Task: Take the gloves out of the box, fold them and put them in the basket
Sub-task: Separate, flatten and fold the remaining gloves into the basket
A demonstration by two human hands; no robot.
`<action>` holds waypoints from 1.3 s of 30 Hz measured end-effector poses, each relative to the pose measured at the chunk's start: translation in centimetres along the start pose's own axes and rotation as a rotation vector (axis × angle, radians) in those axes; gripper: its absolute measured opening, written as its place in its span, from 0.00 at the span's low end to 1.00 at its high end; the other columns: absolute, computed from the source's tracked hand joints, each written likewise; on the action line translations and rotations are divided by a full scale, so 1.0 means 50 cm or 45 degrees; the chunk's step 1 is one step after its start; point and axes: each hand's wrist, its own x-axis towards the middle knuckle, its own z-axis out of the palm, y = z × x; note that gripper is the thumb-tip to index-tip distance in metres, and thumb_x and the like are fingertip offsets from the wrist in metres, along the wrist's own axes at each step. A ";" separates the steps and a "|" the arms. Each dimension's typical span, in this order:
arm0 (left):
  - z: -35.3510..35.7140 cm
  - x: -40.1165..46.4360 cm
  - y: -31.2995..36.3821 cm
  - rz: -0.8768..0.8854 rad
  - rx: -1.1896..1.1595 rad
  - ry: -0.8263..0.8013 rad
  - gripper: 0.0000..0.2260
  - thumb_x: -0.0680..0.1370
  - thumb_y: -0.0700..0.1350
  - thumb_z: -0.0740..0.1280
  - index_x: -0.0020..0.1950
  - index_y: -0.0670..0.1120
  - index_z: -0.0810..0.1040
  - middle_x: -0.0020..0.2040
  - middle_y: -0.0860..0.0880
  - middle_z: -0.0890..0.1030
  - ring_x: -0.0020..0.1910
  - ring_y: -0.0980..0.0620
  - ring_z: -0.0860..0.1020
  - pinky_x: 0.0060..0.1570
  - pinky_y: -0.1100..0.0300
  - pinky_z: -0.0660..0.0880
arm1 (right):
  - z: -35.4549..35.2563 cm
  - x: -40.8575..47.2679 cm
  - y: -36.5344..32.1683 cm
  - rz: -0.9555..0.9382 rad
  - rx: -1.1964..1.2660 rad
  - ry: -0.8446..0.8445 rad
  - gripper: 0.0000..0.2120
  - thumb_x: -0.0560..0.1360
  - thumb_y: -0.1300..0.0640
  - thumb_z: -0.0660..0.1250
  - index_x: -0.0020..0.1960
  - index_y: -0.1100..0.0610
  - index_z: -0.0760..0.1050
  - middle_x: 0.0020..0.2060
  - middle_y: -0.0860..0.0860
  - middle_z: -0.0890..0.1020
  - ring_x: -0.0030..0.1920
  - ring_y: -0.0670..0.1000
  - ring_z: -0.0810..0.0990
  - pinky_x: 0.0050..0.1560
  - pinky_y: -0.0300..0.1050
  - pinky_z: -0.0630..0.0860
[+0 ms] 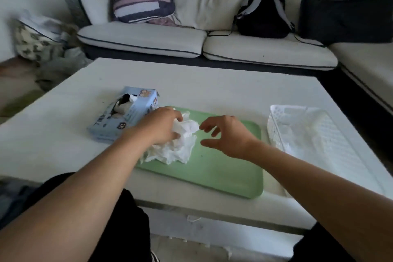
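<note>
A crumpled white glove (177,147) lies on the left part of the green tray (223,166). My left hand (162,126) grips the glove's upper part with curled fingers. My right hand (225,135) hovers just right of the glove, fingers and thumb spread and bent, its fingertips at the glove's edge and holding nothing. The light blue glove box (125,114) lies on the table left of the tray, its top opening showing white and dark material. The white plastic basket (312,134) stands right of the tray and holds some white material.
Everything sits on a white low table (212,89). Behind it runs a white and dark sofa (191,40) with cushions and a black backpack (263,17). My dark-trousered knees are under the table's front edge.
</note>
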 end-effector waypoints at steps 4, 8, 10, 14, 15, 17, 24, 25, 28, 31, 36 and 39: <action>0.021 -0.019 -0.058 0.027 -0.014 -0.007 0.28 0.72 0.51 0.78 0.70 0.52 0.75 0.68 0.52 0.75 0.66 0.48 0.74 0.64 0.52 0.73 | 0.084 0.035 -0.043 -0.024 0.011 -0.028 0.27 0.72 0.49 0.77 0.69 0.48 0.74 0.62 0.46 0.79 0.53 0.47 0.78 0.54 0.38 0.72; 0.035 -0.012 -0.068 0.093 -0.063 -0.036 0.37 0.68 0.51 0.81 0.73 0.51 0.70 0.68 0.51 0.73 0.67 0.47 0.74 0.65 0.50 0.73 | 0.129 0.082 -0.067 0.008 0.044 0.077 0.30 0.70 0.47 0.78 0.69 0.50 0.74 0.55 0.44 0.79 0.48 0.46 0.76 0.52 0.42 0.74; 0.020 -0.005 -0.070 0.080 -0.103 -0.082 0.43 0.67 0.48 0.82 0.77 0.49 0.65 0.72 0.49 0.70 0.70 0.47 0.71 0.68 0.51 0.70 | 0.131 0.110 -0.066 0.108 0.067 0.083 0.19 0.70 0.52 0.78 0.59 0.53 0.81 0.48 0.48 0.83 0.42 0.49 0.79 0.48 0.43 0.76; -0.013 0.020 -0.082 0.034 -0.063 -0.149 0.41 0.70 0.48 0.81 0.78 0.50 0.64 0.69 0.49 0.69 0.68 0.47 0.71 0.62 0.53 0.72 | 0.104 0.134 -0.051 0.153 0.083 0.035 0.03 0.70 0.62 0.78 0.41 0.57 0.84 0.35 0.52 0.84 0.28 0.45 0.77 0.38 0.47 0.81; -0.019 0.028 -0.085 0.025 -0.038 -0.186 0.37 0.71 0.50 0.80 0.76 0.51 0.67 0.68 0.50 0.68 0.66 0.47 0.72 0.59 0.55 0.72 | 0.094 0.134 -0.044 0.164 0.103 0.015 0.04 0.71 0.62 0.77 0.39 0.57 0.83 0.34 0.52 0.84 0.27 0.46 0.77 0.36 0.48 0.81; -0.025 0.040 -0.085 0.025 0.012 -0.262 0.31 0.73 0.55 0.78 0.72 0.52 0.71 0.67 0.51 0.69 0.64 0.48 0.73 0.56 0.56 0.71 | 0.079 0.124 -0.025 0.222 0.217 -0.026 0.05 0.72 0.62 0.76 0.39 0.56 0.83 0.34 0.54 0.85 0.31 0.48 0.80 0.35 0.47 0.83; 0.004 0.063 -0.070 0.019 0.073 -0.214 0.32 0.73 0.55 0.77 0.70 0.49 0.66 0.66 0.49 0.73 0.60 0.46 0.75 0.57 0.49 0.75 | 0.049 0.093 0.003 0.545 0.992 -0.131 0.02 0.78 0.62 0.70 0.47 0.60 0.81 0.38 0.51 0.83 0.39 0.47 0.82 0.50 0.47 0.83; 0.007 0.064 -0.067 0.017 0.089 -0.210 0.33 0.72 0.54 0.78 0.70 0.48 0.66 0.66 0.49 0.73 0.60 0.46 0.76 0.56 0.49 0.75 | 0.034 0.089 0.002 0.550 1.089 -0.159 0.03 0.79 0.62 0.69 0.46 0.59 0.80 0.39 0.51 0.83 0.39 0.47 0.82 0.53 0.49 0.83; 0.017 0.067 -0.065 0.021 0.220 -0.192 0.30 0.74 0.53 0.76 0.71 0.47 0.68 0.67 0.48 0.74 0.60 0.44 0.77 0.54 0.50 0.75 | -0.027 0.082 -0.004 0.525 1.348 -0.131 0.04 0.78 0.63 0.66 0.45 0.57 0.78 0.41 0.52 0.83 0.42 0.50 0.83 0.57 0.51 0.80; 0.020 0.070 -0.057 -0.017 0.303 -0.257 0.31 0.77 0.55 0.73 0.76 0.48 0.66 0.71 0.48 0.71 0.65 0.44 0.75 0.60 0.49 0.74 | -0.109 0.065 0.006 0.531 1.649 0.052 0.03 0.73 0.63 0.65 0.44 0.57 0.77 0.41 0.53 0.83 0.43 0.54 0.83 0.57 0.51 0.80; -0.031 0.061 -0.024 -0.058 0.228 -0.208 0.37 0.75 0.64 0.71 0.78 0.50 0.64 0.72 0.47 0.65 0.72 0.45 0.65 0.67 0.50 0.69 | -0.193 0.028 0.027 0.500 1.788 0.098 0.07 0.79 0.62 0.60 0.48 0.61 0.77 0.42 0.55 0.83 0.45 0.57 0.83 0.52 0.51 0.82; -0.060 0.035 0.038 0.123 -0.387 0.018 0.40 0.67 0.72 0.71 0.74 0.56 0.70 0.68 0.55 0.67 0.70 0.56 0.65 0.68 0.55 0.69 | -0.181 0.020 0.023 0.498 1.792 0.095 0.07 0.80 0.64 0.61 0.50 0.65 0.77 0.45 0.59 0.81 0.41 0.58 0.85 0.49 0.50 0.84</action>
